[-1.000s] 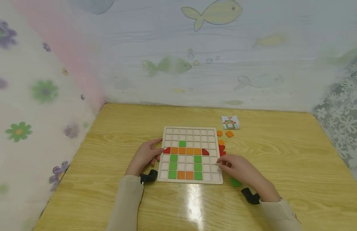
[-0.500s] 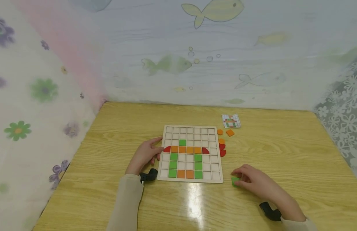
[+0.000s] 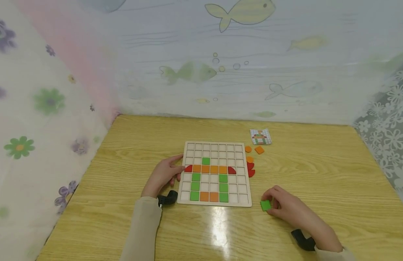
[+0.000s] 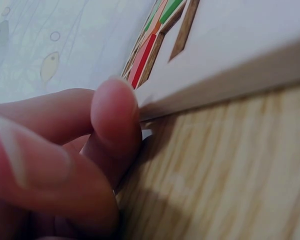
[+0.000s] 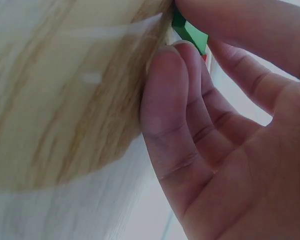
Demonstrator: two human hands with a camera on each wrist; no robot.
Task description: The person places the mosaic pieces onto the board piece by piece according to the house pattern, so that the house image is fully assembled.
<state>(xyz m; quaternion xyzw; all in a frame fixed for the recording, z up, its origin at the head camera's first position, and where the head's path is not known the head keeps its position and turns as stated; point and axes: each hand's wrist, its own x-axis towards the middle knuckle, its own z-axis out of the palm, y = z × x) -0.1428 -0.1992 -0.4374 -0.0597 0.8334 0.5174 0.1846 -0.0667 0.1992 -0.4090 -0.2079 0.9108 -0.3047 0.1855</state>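
Note:
My right hand (image 3: 284,204) pinches a green square tile (image 3: 265,205) between thumb and fingers, low over the table right of the board's near corner. In the right wrist view the tile's green edge (image 5: 191,34) shows beside the thumb. A pale wooden grid board (image 3: 238,187) lies flat, holding green squares, orange squares and two red quarter-round tiles. My left hand (image 3: 163,175) rests at the board's left edge, a fingertip against its side. In the left wrist view that fingertip (image 4: 115,102) meets the board's corner (image 4: 155,102); the fingers hold no tile.
Loose orange tiles (image 3: 259,149) and red rounded tiles (image 3: 251,170) lie along the board's right side. A small pattern card (image 3: 260,137) sits behind them. The wooden table (image 3: 139,134) ends at a fish-printed wall (image 3: 195,94). Each wrist carries a black camera mount (image 3: 302,240).
My right hand has moved away from the board's right edge, toward me and rightward, and taken hold of the green square tile. The left hand and board have hardly moved.

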